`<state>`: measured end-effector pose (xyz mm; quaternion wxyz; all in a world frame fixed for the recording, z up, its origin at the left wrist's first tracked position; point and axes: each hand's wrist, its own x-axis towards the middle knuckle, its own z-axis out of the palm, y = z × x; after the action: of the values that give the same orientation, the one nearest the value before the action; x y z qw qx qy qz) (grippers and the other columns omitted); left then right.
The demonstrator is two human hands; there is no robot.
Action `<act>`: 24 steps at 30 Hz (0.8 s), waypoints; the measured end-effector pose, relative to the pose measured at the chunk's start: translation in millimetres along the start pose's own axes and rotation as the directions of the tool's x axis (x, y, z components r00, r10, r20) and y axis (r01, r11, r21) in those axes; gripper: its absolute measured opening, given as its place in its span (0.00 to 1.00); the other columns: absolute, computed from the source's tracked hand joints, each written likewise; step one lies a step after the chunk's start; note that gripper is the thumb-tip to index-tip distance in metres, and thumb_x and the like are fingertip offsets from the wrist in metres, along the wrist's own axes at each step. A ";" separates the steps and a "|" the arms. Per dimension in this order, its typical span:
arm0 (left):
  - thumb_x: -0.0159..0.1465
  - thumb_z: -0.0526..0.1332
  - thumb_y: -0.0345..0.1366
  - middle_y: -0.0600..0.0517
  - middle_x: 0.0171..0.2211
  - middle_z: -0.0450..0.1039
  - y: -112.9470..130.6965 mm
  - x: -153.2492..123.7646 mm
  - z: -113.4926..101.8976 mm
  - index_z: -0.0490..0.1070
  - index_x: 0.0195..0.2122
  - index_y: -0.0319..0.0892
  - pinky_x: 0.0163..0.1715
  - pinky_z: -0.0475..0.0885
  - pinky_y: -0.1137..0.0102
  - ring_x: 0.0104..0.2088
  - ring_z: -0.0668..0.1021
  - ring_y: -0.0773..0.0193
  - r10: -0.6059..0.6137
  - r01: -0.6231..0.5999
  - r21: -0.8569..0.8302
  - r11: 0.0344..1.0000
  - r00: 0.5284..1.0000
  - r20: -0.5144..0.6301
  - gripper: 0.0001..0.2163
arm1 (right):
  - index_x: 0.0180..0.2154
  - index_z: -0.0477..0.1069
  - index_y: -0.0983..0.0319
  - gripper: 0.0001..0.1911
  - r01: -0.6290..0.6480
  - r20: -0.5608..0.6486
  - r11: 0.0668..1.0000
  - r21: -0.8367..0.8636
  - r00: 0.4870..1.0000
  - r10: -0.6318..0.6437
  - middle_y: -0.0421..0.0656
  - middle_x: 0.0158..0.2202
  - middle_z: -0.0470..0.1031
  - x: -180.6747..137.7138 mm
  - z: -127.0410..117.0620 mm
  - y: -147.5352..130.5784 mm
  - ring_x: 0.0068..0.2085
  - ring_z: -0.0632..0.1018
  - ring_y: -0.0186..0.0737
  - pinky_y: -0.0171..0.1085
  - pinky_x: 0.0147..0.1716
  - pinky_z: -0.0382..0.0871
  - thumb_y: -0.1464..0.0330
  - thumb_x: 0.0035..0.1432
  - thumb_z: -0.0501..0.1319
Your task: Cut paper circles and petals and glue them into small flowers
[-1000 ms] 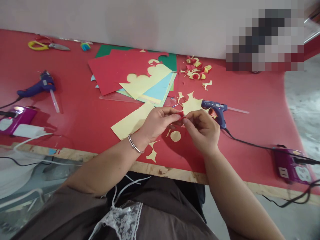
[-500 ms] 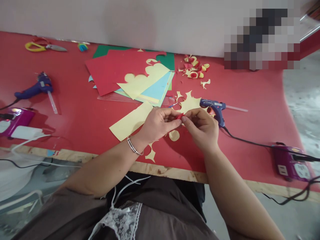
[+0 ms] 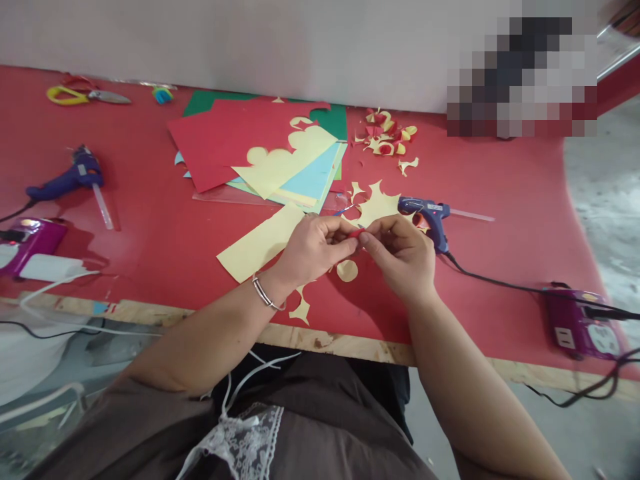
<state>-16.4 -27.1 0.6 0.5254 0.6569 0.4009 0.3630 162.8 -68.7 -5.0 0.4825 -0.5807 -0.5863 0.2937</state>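
Note:
A small piece of red paper (image 3: 356,233) is pinched between the fingertips of my left hand (image 3: 320,243) and my right hand (image 3: 404,257), mostly covered by them. Both hands are closed on it above the red tabletop. Beyond them lies a cut-out yellow paper scrap (image 3: 379,205), and just below the fingers a yellow paper circle (image 3: 347,271) rests on the table. A yellow paper strip (image 3: 255,247) lies left of my left hand, partly under it. Right beside my right hand is a blue glue gun (image 3: 434,217) with a clear glue stick in it.
Stacked coloured paper sheets (image 3: 240,133) lie at the back middle, with curled red and yellow paper pieces (image 3: 387,133) to their right. Scissors (image 3: 90,97) and a second glue gun (image 3: 75,175) are at left. Purple power sockets (image 3: 583,320) with cables sit at right and left.
The red paper has tilted slightly between my fingertips, and both hands stay in nearly the same place. The view has shifted a little.

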 end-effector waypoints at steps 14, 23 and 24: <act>0.62 0.67 0.34 0.54 0.23 0.73 0.1 0.9 -2.1 0.82 0.32 0.41 0.27 0.65 0.70 0.25 0.71 0.68 -0.013 0.012 0.020 1.000 0.999 0.047 0.04 | 0.36 0.78 0.57 0.06 -0.034 0.074 0.997 0.064 0.997 0.030 0.40 0.30 0.78 -0.2 -3.9 2.5 0.30 0.77 0.38 0.38 0.28 0.68 0.63 0.63 0.71; 0.62 0.69 0.32 0.58 0.23 0.67 -1.9 3.1 -1.8 0.75 0.29 0.40 0.27 0.63 0.72 0.25 0.67 0.71 -0.018 0.023 -0.039 0.999 0.992 0.127 0.06 | 0.33 0.77 0.59 0.08 -0.146 0.169 0.961 0.236 0.980 0.108 0.35 0.23 0.72 3.8 -7.2 1.8 0.23 0.68 0.32 0.36 0.24 0.60 0.64 0.60 0.72; 0.62 0.69 0.31 0.58 0.23 0.67 -1.7 2.9 -2.2 0.75 0.28 0.40 0.27 0.63 0.72 0.25 0.67 0.71 -0.005 0.008 -0.022 1.000 0.991 0.134 0.06 | 0.32 0.77 0.59 0.08 -0.158 0.177 0.955 0.252 0.978 0.115 0.35 0.23 0.71 3.8 -7.5 2.8 0.23 0.67 0.32 0.36 0.23 0.59 0.64 0.60 0.73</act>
<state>-17.4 -23.3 -0.5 0.5596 0.6726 0.3629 0.3207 171.2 -66.2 -3.9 0.4856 -0.5249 -0.5369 0.4477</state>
